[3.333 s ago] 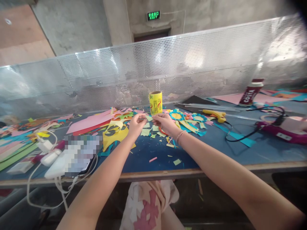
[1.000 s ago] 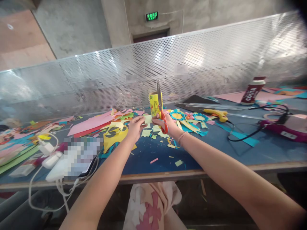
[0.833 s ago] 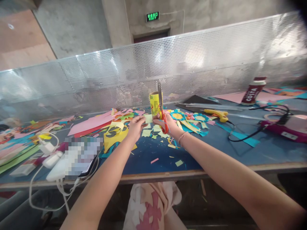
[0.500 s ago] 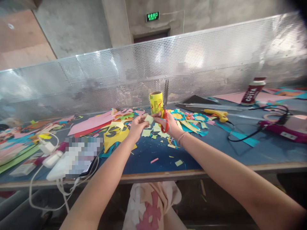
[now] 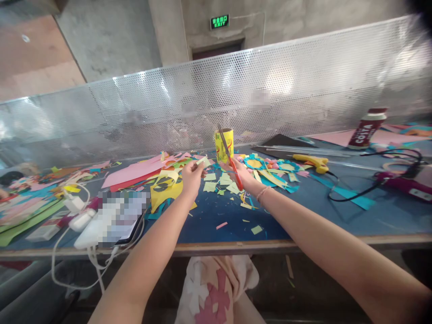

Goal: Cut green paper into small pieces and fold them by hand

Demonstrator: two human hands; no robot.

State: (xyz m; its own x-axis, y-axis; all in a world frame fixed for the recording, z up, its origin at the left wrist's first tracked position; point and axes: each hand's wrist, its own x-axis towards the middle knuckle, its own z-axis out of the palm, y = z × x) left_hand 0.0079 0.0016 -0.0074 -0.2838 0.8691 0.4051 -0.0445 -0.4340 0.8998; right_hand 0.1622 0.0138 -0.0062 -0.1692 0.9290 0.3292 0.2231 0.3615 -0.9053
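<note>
You are holding your left arm (image 5: 153, 240) and right arm (image 5: 313, 238) outstretched; your left hand (image 5: 192, 176) is pinching, apart from your right hand (image 5: 248, 179), which is grasping.

The blue table (image 5: 205, 229) in front of me is strewn with paper: a pink sheet (image 5: 133, 171) over a red one (image 5: 135, 182) on my left, a cut-up yellow sheet (image 5: 165, 196) nearer, and pale green pieces (image 5: 225, 179) in the middle. A yellow tube (image 5: 221, 155) stands behind those. To my right I see blue-edged paper flowers (image 5: 254, 164), a yellow glue gun (image 5: 312, 162), a blue strip (image 5: 349, 193) and a dark red bottle (image 5: 367, 131).
</note>
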